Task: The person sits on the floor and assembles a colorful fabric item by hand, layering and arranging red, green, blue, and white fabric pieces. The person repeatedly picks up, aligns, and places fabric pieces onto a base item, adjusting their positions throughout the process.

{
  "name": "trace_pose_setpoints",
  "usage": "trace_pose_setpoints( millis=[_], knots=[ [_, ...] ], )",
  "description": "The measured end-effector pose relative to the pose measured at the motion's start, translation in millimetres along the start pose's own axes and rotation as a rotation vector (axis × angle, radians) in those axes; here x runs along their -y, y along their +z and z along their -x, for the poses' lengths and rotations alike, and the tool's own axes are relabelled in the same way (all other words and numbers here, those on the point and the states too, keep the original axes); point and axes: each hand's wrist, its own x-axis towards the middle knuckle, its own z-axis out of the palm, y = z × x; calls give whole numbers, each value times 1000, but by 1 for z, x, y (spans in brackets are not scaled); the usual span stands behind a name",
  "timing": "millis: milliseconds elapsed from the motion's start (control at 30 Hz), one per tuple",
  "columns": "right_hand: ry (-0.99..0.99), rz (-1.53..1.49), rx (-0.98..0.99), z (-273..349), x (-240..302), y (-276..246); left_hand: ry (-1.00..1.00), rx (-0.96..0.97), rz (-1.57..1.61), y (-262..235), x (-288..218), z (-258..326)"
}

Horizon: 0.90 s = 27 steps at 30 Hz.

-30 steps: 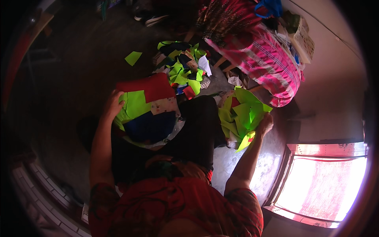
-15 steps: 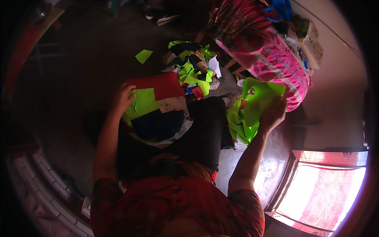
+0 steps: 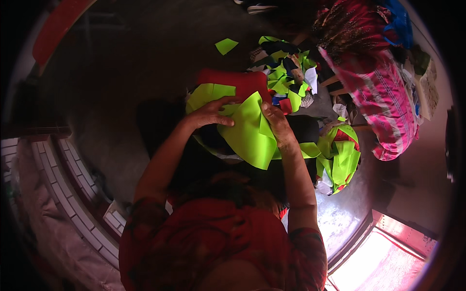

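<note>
A patchwork of fabric lies across my lap, with a red patch [image 3: 232,79], a neon green patch [image 3: 208,93] and a dark blue part mostly covered. Over it sits a loose neon green fabric piece [image 3: 252,138], its lower corner hanging toward me. My right hand [image 3: 280,127] grips this piece at its right side, thumb on top, the other fingers partly hidden. My left hand [image 3: 212,114] rests at the piece's left edge, fingers stretched out and apart from the thumb. Another green strip [image 3: 309,150] shows beyond my right wrist.
To my right stands a heap of neon green scraps [image 3: 343,160] with red and white among them. A mixed scrap pile [image 3: 290,75] lies ahead on the floor, near a single green scrap [image 3: 226,46]. Pink plaid cloth [image 3: 371,87] hangs at the far right.
My right hand has carried the green fabric piece from beside the right heap onto the patchwork. My left hand has moved from the patchwork's left edge to the piece. The view has shifted.
</note>
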Motion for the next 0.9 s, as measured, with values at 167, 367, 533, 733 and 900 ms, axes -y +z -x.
trace_pose_setpoints(
  millis=[167, 367, 533, 733, 900],
  knots=[
    [109, 1, -11, -11, -13, -1, -157, 135, 81, 0, 14, -3],
    [92, 112, 70, -2, 0, -11, -172, 98, 233, -9, 17, -4],
    [119, 447, 167, 1, -22, -41, -236, 21, 56, -18, 24, -7],
    [84, 1221, -62, -9, -29, -47, -288, -105, 88, -23, 27, -3],
    [39, 1391, -229, -9, -18, -47, -288, -191, -79, -37, 36, -4]
  ],
)
